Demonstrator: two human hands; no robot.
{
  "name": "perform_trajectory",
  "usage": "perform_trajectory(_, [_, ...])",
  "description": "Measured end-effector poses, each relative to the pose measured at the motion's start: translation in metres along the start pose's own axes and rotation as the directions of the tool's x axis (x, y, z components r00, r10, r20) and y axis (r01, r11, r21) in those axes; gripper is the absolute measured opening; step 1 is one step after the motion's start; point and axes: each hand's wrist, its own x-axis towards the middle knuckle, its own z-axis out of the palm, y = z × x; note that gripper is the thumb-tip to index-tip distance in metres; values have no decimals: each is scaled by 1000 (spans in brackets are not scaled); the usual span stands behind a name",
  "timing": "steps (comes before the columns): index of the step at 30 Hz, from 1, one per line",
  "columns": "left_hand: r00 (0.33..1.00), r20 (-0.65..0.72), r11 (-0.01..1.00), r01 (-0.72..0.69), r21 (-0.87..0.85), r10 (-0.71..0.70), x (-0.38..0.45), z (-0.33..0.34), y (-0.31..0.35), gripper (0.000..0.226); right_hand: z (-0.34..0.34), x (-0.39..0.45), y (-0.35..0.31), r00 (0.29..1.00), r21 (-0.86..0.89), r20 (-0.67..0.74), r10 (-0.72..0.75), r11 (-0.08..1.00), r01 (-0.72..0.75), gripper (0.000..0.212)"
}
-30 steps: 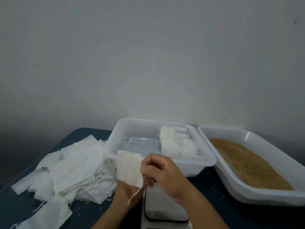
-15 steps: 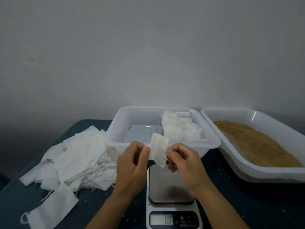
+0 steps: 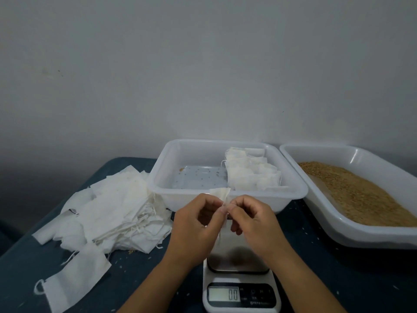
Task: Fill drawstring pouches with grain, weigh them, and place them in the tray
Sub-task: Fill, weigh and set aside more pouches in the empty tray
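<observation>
a plain grey wall stands behind a dark blue table. two white trays sit at the back: the grain tray on the right, full of brown grain, and the middle tray holding a stack of filled pouches. a heap of empty pouches lies on the left. one scale sits in front. above it, the left hand and right hand pinch one small pouch, standing tall, its top end up.
</observation>
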Motion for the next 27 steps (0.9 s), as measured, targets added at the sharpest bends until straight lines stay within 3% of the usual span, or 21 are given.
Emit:
perform_trajectory(6, [985,-140,995,97,-32,-101,4,-4,-4,18,0,-1,0,995,-5,-101,10,1000,-10,20])
perform_trajectory(10, [978,-210,988,24,151,8,4,-6,-3,23,4,-3,0,989,-228,-126,-78,972,47,13])
perform_trajectory(13, [972,-212,965,-40,259,98,4,-8,-1,16,0,-7,-7,911,-433,-123,-394,847,308,16])
perform_trajectory(15, [970,-206,955,-68,288,132,4,-9,2,13,-6,-8,-10,806,-464,27,-591,707,534,21])
perform_trajectory(16, [970,-194,953,-84,292,145,4,-10,4,12,-9,-8,-11,775,-469,117,-621,653,595,22])
perform_trajectory(18, [972,-153,946,-123,300,175,3,-11,7,12,-13,-8,-10,760,-524,247,-601,577,627,23])
perform_trajectory(20, [981,-105,953,-130,275,164,2,-12,9,12,-16,-6,-10,772,-588,290,-565,532,610,19])
perform_trajectory(24, [998,-56,985,-17,170,27,3,-13,12,18,-27,-3,-11,823,-632,317,-471,543,554,17])
perform_trajectory(27, [1000,-11,983,-4,186,6,3,-14,11,22,-28,-4,-12,840,-647,376,-392,538,541,9])
